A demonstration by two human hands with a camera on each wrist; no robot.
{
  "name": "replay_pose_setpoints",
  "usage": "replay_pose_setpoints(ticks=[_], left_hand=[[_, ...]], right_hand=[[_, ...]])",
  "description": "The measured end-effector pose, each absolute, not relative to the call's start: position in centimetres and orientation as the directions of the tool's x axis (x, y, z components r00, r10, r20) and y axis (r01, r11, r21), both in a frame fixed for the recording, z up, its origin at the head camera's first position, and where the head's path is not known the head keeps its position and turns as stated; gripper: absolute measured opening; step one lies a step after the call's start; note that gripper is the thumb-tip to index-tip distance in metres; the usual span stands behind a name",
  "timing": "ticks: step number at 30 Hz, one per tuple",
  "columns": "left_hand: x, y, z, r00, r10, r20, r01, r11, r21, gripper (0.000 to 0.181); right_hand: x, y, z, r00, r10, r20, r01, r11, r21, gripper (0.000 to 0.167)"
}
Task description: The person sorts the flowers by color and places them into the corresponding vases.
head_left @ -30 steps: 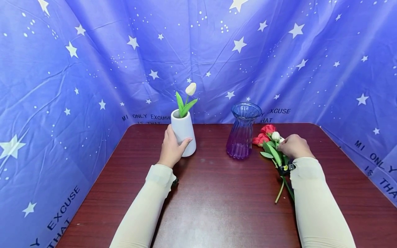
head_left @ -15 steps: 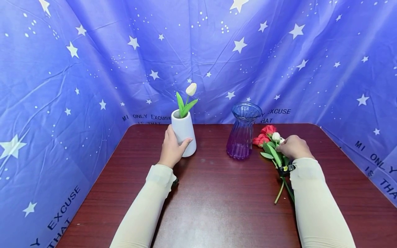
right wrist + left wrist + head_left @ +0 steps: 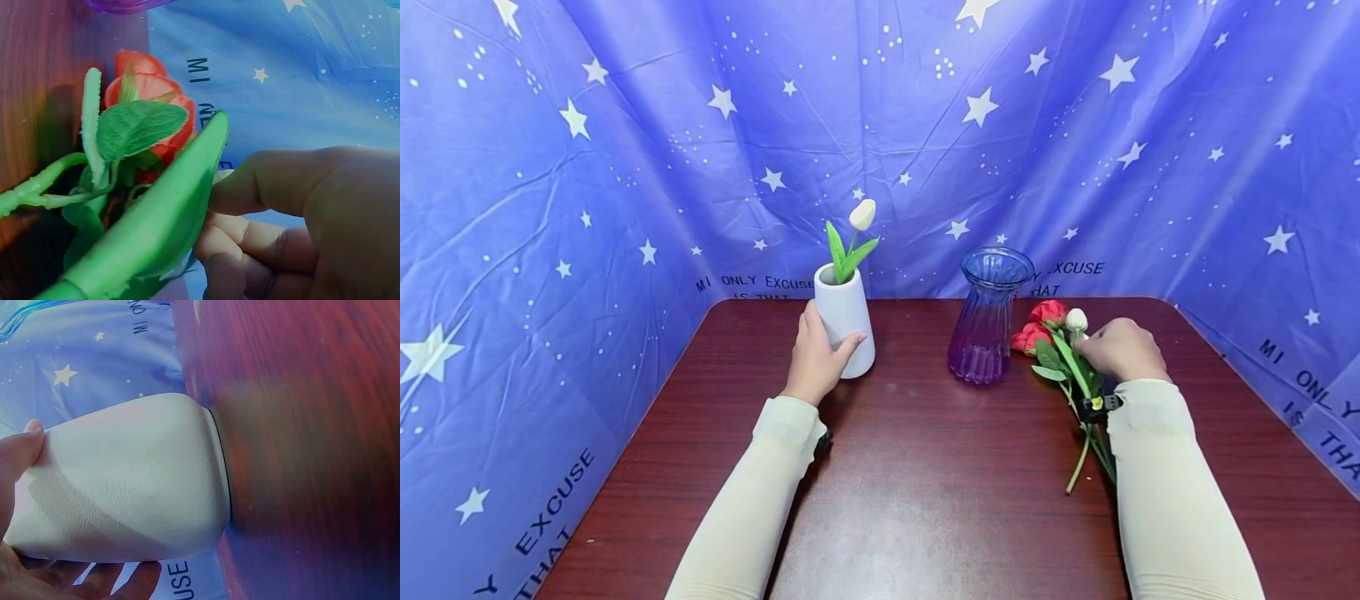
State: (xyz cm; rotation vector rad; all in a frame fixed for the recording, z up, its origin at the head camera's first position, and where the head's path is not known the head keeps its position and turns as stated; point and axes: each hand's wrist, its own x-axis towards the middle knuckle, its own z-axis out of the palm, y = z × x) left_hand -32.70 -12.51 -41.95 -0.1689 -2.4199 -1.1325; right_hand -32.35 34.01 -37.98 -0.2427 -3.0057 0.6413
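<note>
My left hand (image 3: 816, 358) grips a white vase (image 3: 846, 321) around its side, thumb on the near face. The vase stands upright on the table, and one white tulip (image 3: 862, 215) with green leaves rises from its mouth. In the left wrist view, fingers and thumb span the pale vase (image 3: 125, 481). On the right, my right hand (image 3: 1126, 350) pinches a white tulip (image 3: 1077, 320) just below its bud, over a small pile of flowers. Red roses (image 3: 1032, 337) lie beside it. The right wrist view has a broad green leaf (image 3: 162, 219) against my fingertips, partly covering the pinch.
A ribbed glass vase (image 3: 981, 329), blue at the rim and purple at the base, stands between the hands, left of the roses. Crossed green stems (image 3: 1078, 462) lie toward the near side. Blue starry cloth (image 3: 880, 125) hangs around the dark red table (image 3: 887, 483).
My right hand has shifted slightly to the right and away from me, and the white tulip bud moved with it. The left hand and the white vase stay in place.
</note>
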Motion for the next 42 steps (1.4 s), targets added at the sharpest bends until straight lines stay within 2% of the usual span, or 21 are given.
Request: replay_pose_setpoints(ticks=[5,11,18,30,42], left_hand=[[-32.7,-12.5,-42.0,-0.885,-0.078,0.46,0.302,0.655,0.692,0.09],[-32.7,-12.5,-42.0,-0.891,-0.08,0.446,0.29,0.655,0.698,0.09],[-32.7,-12.5,-41.9,-0.892,-0.081,0.445,0.289,0.654,0.699,0.091],[-32.7,-12.5,-41.9,-0.893,-0.083,0.442,0.286,0.654,0.701,0.091],[-32.6,-12.5,-41.9,-0.891,-0.083,0.446,0.288,0.656,0.698,0.091]], right_hand=[[-32.2,34.0,-37.4,-0.983,0.182,0.033,0.15,0.89,-0.431,0.054],[-31.7,33.8,-36.6,-0.98,0.194,0.039,0.156,0.877,-0.454,0.058],[-31.1,33.5,-35.4,-0.975,0.193,0.109,0.122,0.88,-0.459,0.05],[-30.1,32.2,-32.6,-0.954,0.195,0.227,0.059,0.868,-0.493,0.05],[-28.2,30.3,-30.2,-0.903,0.234,0.361,0.005,0.844,-0.536,0.036]])
